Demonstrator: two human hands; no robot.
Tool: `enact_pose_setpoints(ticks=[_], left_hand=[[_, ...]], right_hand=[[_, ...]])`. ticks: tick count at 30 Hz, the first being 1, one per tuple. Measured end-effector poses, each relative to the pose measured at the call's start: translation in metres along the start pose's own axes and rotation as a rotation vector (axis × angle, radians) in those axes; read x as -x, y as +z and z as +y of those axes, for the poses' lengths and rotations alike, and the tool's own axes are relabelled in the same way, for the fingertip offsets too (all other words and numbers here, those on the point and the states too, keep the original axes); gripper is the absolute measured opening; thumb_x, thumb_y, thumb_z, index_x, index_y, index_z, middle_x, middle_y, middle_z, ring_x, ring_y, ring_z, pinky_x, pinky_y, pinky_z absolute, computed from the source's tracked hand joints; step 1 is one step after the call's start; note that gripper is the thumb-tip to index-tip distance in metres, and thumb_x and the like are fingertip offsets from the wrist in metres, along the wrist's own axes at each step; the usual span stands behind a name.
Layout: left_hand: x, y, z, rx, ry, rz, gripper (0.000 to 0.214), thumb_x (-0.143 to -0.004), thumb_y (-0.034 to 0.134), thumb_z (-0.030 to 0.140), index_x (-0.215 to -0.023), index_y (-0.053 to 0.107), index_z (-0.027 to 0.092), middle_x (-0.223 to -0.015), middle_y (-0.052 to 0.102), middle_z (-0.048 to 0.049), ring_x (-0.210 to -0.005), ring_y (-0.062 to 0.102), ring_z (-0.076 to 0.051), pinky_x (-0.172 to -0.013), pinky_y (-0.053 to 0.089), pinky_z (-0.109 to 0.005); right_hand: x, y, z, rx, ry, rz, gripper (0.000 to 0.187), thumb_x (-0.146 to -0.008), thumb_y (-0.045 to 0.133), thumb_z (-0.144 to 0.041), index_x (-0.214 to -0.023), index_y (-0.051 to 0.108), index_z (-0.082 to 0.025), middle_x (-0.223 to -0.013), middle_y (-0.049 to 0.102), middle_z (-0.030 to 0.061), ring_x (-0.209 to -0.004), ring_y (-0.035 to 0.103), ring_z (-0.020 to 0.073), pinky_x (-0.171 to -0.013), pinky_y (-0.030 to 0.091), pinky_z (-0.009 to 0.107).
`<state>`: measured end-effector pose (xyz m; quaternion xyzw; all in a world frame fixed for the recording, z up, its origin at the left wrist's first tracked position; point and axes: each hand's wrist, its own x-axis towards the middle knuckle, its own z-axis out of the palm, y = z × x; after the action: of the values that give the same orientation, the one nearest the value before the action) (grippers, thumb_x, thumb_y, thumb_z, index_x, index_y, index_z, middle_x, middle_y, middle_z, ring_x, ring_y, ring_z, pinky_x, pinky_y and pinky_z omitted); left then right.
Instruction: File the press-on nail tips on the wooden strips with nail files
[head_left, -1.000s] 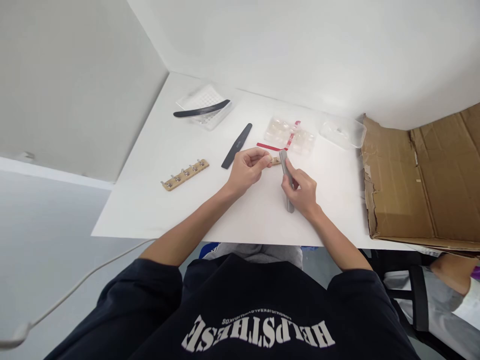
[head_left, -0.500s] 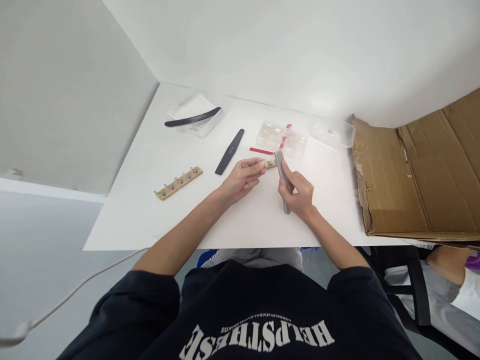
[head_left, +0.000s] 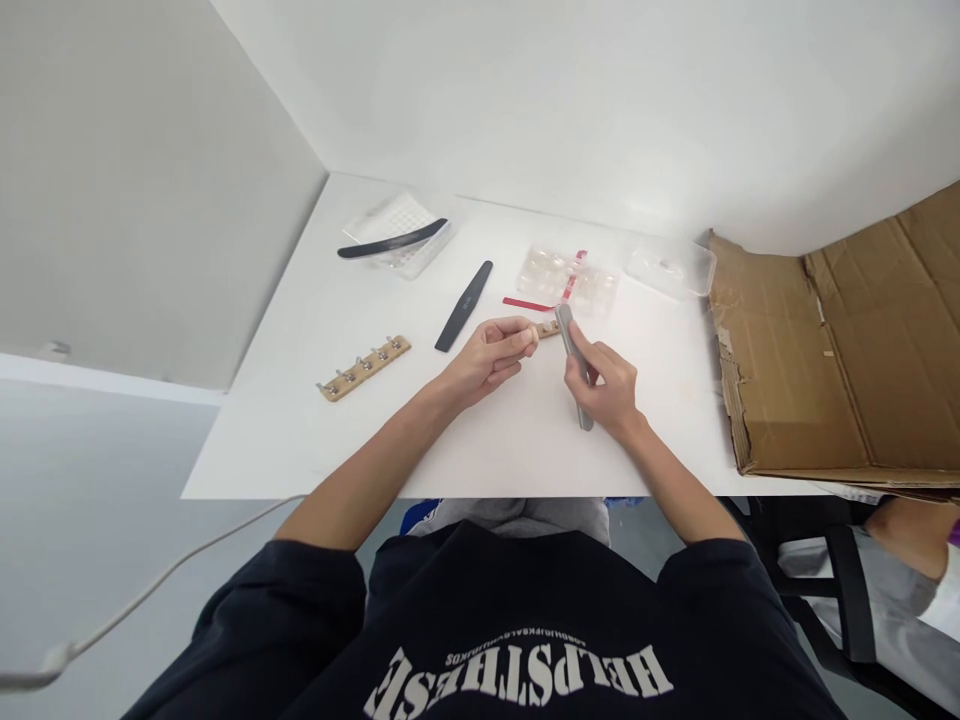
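My left hand (head_left: 491,360) pinches a small tan wooden strip (head_left: 548,329) between thumb and fingertips, and most of the strip sticks out to the right. My right hand (head_left: 606,388) grips a grey nail file (head_left: 579,385), whose upper end presses against the strip. Some of the file is hidden by my fingers. Left of my hands lie a black nail file (head_left: 463,305) and a wooden rack with metal hooks (head_left: 364,368). A curved black file (head_left: 394,238) rests on a clear plastic box (head_left: 420,250).
The white table (head_left: 300,440) holds a clear blister tray (head_left: 544,275), a red strip (head_left: 525,304) and a clear plastic container (head_left: 670,270). An open cardboard box (head_left: 795,370) stands at the right edge. Another person's arm (head_left: 911,535) shows at lower right.
My hands stay close together, and the grey file has tilted a little, its lower end swinging right. The view has shifted slightly. Both grips hold.
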<state>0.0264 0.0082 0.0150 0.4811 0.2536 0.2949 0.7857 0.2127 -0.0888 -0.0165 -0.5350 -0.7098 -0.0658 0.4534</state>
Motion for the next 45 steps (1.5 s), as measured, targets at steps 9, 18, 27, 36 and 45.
enact_pose_setpoints(ticks=[9, 18, 27, 36, 45], left_hand=[[0.000, -0.002, -0.005, -0.095, 0.022, -0.030, 0.045, -0.078, 0.091, 0.054, -0.084, 0.069, 0.015, -0.074, 0.059, 0.0027, -0.041, 0.026, 0.001, -0.034, 0.018, -0.019], [-0.001, 0.001, -0.009, -0.207, -0.030, -0.083, 0.049, -0.079, 0.089, 0.057, -0.086, 0.071, 0.013, -0.075, 0.064, -0.0003, -0.039, 0.036, 0.000, -0.035, 0.022, -0.021], [0.002, 0.002, -0.003, -0.170, -0.072, -0.232, 0.039, -0.084, 0.087, 0.051, -0.090, 0.075, 0.014, -0.064, 0.056, 0.0040, -0.038, 0.031, -0.001, -0.035, 0.020, -0.021], [0.002, -0.001, -0.004, -0.186, -0.055, -0.262, 0.040, -0.088, 0.082, 0.054, -0.089, 0.073, 0.015, -0.074, 0.058, 0.0020, -0.038, 0.034, 0.000, -0.035, 0.020, -0.021], [0.003, 0.006, -0.029, -0.972, 0.761, 0.252, 0.013, -0.099, 0.070, 0.029, -0.094, 0.066, 0.018, -0.086, 0.072, -0.0004, -0.053, 0.047, -0.006, -0.053, 0.041, -0.022]], right_hand=[[-0.003, -0.002, 0.002, -0.089, 0.181, 0.031, 0.049, -0.102, 0.053, -0.025, -0.150, 0.063, -0.026, -0.067, 0.047, -0.0041, -0.058, 0.044, 0.0132, -0.055, 0.050, 0.027], [-0.004, 0.001, 0.000, -0.637, 0.606, -0.134, 0.035, -0.106, 0.052, -0.052, -0.130, 0.062, -0.028, -0.096, 0.058, 0.0018, -0.081, 0.058, 0.0147, -0.056, 0.055, 0.025], [-0.015, -0.020, -0.008, -0.593, 0.395, -0.335, 0.030, -0.086, 0.084, -0.035, -0.111, 0.072, -0.025, -0.091, 0.059, 0.0005, -0.063, 0.049, 0.0105, -0.046, 0.035, 0.024], [-0.016, -0.021, -0.010, -0.526, 0.401, -0.245, 0.010, -0.088, 0.080, -0.033, -0.092, 0.076, -0.024, -0.086, 0.064, 0.0027, -0.076, 0.059, 0.0158, -0.045, 0.036, 0.023], [-0.018, -0.011, -0.009, -0.998, 0.985, -0.208, 0.036, -0.082, 0.085, -0.050, -0.104, 0.076, -0.023, -0.060, 0.043, -0.0091, -0.045, 0.032, 0.0059, -0.037, 0.025, 0.022]])
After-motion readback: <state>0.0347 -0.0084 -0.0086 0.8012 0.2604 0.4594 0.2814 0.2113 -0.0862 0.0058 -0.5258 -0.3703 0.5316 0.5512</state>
